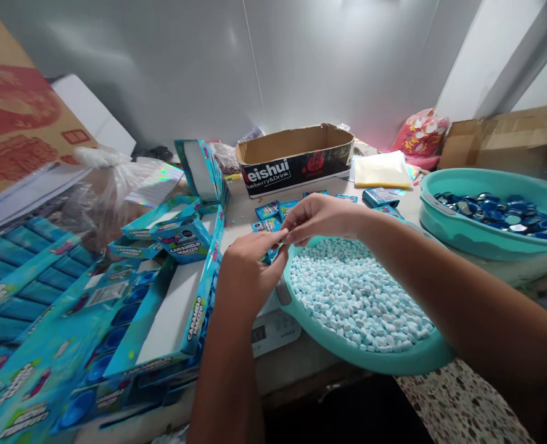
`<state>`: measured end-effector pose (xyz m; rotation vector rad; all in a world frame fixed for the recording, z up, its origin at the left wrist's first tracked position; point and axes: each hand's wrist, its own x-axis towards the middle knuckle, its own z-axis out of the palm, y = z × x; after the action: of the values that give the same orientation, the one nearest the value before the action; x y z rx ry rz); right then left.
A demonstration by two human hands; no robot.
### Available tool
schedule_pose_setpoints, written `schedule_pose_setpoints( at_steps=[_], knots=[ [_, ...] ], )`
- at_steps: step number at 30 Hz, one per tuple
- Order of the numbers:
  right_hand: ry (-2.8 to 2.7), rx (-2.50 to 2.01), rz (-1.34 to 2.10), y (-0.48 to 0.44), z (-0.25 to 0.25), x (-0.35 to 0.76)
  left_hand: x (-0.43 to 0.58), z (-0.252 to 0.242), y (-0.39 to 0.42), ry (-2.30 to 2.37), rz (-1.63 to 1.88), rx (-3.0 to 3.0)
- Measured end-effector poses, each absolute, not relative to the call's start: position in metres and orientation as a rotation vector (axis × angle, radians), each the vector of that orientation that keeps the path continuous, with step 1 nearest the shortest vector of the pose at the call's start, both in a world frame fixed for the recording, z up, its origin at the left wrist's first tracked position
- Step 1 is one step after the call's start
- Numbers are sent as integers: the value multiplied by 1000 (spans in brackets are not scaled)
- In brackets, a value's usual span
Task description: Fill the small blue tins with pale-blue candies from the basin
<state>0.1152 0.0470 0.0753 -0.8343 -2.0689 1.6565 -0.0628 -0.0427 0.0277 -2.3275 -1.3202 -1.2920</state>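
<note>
My left hand [250,268] and my right hand [317,217] meet above the left rim of a teal basin [393,361] filled with small pale blue and white candies [356,296]. Both hands pinch a small blue packet [272,251] between their fingertips; only a corner of it shows. The basin rests on a white digital scale [273,330]. More small blue packets [273,213] lie on the table just behind my hands.
Open blue display cartons [171,308] and flat carton blanks [32,345] crowd the left. A cut-down cardboard box [296,157] stands at the back. A second teal basin [486,231] of blue round lids sits right. Plastic bags and cardboard lie around the edges.
</note>
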Motion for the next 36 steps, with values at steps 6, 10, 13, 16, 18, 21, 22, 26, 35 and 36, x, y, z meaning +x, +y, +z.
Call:
schedule_pose_setpoints(
  at_steps=[6,10,13,16,18,21,22,26,35,36],
  knots=[
    [-2122,-796,1614,49,73,115,-63,29,-43,-1337,-1339,-2374],
    [-2195,-814,1584,50,73,116,-63,28,-43,-1380,-1346,-2381],
    [-2245,-828,1554,51,71,115,-62,27,-42,-1435,-1345,-2374],
    [-2270,-828,1528,52,68,115,-61,27,-42,-1473,-1350,-2359],
    [-2282,-818,1528,52,67,115,-60,28,-42,-1492,-1339,-2359],
    [-2294,-821,1545,52,66,115,-60,28,-43,-1499,-1291,-2388],
    [-2295,-826,1550,52,66,115,-61,28,-43,-1494,-1277,-2398],
    [-2297,-820,1555,52,67,115,-63,27,-42,-1485,-1277,-2416],
    [-2313,-832,1549,53,68,116,-61,27,-44,-1459,-1269,-2425],
    [-2321,-842,1548,54,68,117,-60,26,-44,-1453,-1263,-2431]
  ],
)
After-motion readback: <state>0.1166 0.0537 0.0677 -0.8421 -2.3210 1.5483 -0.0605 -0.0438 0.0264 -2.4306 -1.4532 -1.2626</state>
